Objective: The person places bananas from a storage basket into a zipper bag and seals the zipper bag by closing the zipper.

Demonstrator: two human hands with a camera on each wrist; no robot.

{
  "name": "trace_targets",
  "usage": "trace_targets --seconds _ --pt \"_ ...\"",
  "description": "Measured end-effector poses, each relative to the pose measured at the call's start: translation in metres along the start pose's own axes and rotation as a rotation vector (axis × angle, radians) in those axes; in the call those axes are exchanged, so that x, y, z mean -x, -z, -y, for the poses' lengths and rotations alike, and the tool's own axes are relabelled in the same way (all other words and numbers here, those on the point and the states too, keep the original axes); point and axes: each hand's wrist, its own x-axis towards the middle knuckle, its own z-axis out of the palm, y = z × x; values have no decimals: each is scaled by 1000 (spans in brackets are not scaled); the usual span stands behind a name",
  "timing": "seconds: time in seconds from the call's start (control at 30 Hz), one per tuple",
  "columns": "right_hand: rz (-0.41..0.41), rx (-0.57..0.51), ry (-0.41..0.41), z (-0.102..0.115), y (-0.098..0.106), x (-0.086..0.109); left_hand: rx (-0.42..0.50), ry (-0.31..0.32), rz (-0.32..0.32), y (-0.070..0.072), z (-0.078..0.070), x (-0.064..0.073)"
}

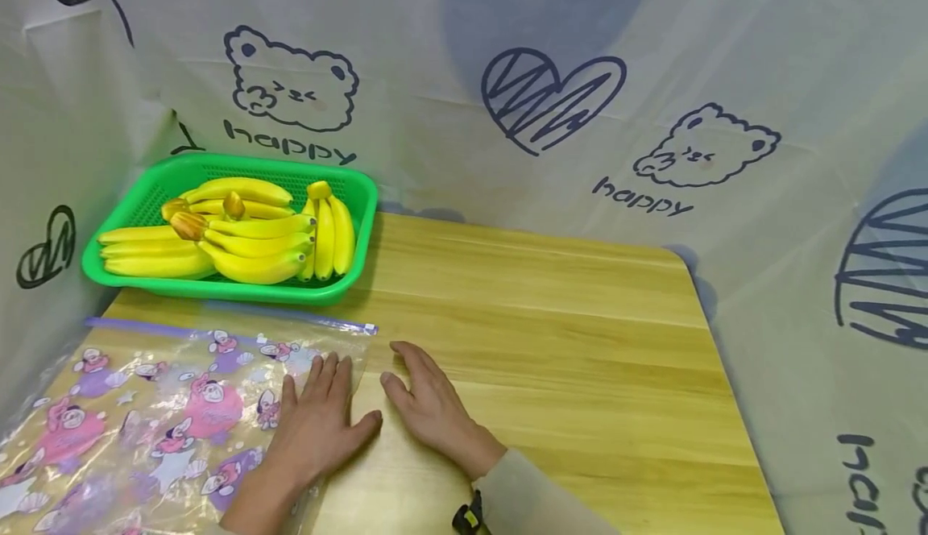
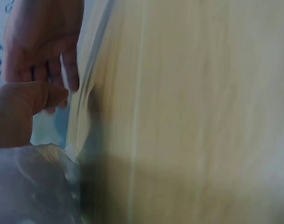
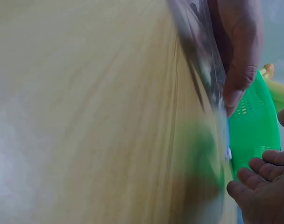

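Observation:
A large clear zip bag (image 1: 167, 406) printed with pink and purple cartoon figures lies flat on the wooden table, its purple zip strip (image 1: 217, 330) along the far edge. My left hand (image 1: 312, 422) rests on the bag's right side, fingers straight and pointing away, thumb out to the right. Just right of the bag my right hand (image 1: 435, 414) hovers close over the table with loosely bent fingers and nothing in them. In the right wrist view the right hand's fingers (image 3: 259, 177) show near the bag's edge.
Behind the bag stands a green plastic basket (image 1: 232, 293) holding several bunches of bananas (image 1: 261, 253). A printed cloth (image 1: 435, 116) with bears and hearts hangs around the table's back and sides. The wooden tabletop (image 1: 565, 358) stretches to the right.

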Motion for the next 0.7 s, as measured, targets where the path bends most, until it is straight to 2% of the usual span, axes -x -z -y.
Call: trace_targets --seconds 0.13,0.3,0.53,0.7 --pt "-15 8 0 1 3 -2 -18 -50 27 -6 -15 2" --pt "-4 -14 -26 0 8 -4 -25 -109 92 -8 -30 2" --pt "30 -44 -57 -12 18 -3 20 -184 153 -14 -51 -2" --pt "37 -58 -85 -24 29 2 45 -206 163 -19 -64 -3"
